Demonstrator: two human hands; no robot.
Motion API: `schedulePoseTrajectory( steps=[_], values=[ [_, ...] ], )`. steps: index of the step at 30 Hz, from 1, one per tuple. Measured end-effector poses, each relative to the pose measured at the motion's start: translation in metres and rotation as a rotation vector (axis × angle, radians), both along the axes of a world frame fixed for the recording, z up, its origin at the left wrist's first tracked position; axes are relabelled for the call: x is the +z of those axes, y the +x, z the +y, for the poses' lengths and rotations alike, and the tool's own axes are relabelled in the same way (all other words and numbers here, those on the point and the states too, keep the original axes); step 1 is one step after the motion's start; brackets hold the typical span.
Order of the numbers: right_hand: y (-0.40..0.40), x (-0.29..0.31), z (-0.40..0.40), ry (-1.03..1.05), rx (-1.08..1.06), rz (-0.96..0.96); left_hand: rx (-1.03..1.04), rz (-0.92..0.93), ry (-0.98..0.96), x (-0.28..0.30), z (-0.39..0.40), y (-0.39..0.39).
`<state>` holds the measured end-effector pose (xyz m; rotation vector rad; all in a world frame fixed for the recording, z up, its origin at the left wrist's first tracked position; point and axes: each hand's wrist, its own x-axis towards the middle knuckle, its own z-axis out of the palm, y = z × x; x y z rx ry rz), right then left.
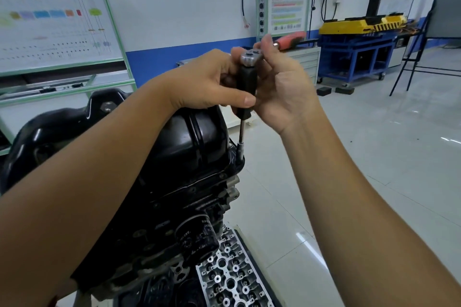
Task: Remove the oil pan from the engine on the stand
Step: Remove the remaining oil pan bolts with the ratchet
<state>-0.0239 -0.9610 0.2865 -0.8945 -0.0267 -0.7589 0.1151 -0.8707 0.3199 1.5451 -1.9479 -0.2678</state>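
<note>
Head view. The engine (174, 207) is shown inverted, with the black oil pan (189, 137) uppermost and seated on the block. A driver tool (245, 82) with a black handle and a silver ratchet head is held upright above the pan's right edge; its thin shaft runs down to a socket (240, 152) that is set on the pan flange. The black handle is gripped by the left hand (209, 80), whose fingers are wrapped behind it and whose thumb is laid across the front. The silver head is pinched from the right by the fingertips of the right hand (282, 90), the palm being turned toward the camera. A black oil filter (197, 237) is seen on the block's side, and a bare cylinder head (229, 274) is seen below the engine. A blue cart (354, 57) carrying yellow equipment is placed at the far wall.
</note>
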Motion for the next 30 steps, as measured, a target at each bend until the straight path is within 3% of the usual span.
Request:
schedulePoseTrajectory(
  steps=[5,10,13,20,22,25,30],
  values=[
    [0.002,-0.027,0.014,-0.182,-0.265,-0.251,-0.002,0.002,-0.040,-0.002,-0.002,-0.002],
    [0.009,-0.006,0.006,-0.035,-0.160,-0.057,0.054,0.068,-0.001,0.000,-0.001,-0.003],
    [0.004,-0.001,-0.003,-0.046,-0.066,0.045,0.046,0.113,0.013,0.002,0.002,-0.001],
    [0.005,-0.024,0.009,-0.329,-0.363,-0.175,0.117,0.118,-0.091,-0.001,-0.004,-0.005],
    [0.014,-0.021,0.003,-0.228,-0.354,-0.154,0.083,0.112,-0.053,0.000,-0.003,-0.003],
    [0.017,-0.009,0.000,0.047,-0.143,-0.090,0.052,0.138,-0.019,0.002,-0.001,0.002],
    [0.013,-0.019,0.009,-0.304,-0.276,-0.213,0.049,0.146,-0.091,0.000,-0.003,0.002]
  ],
)
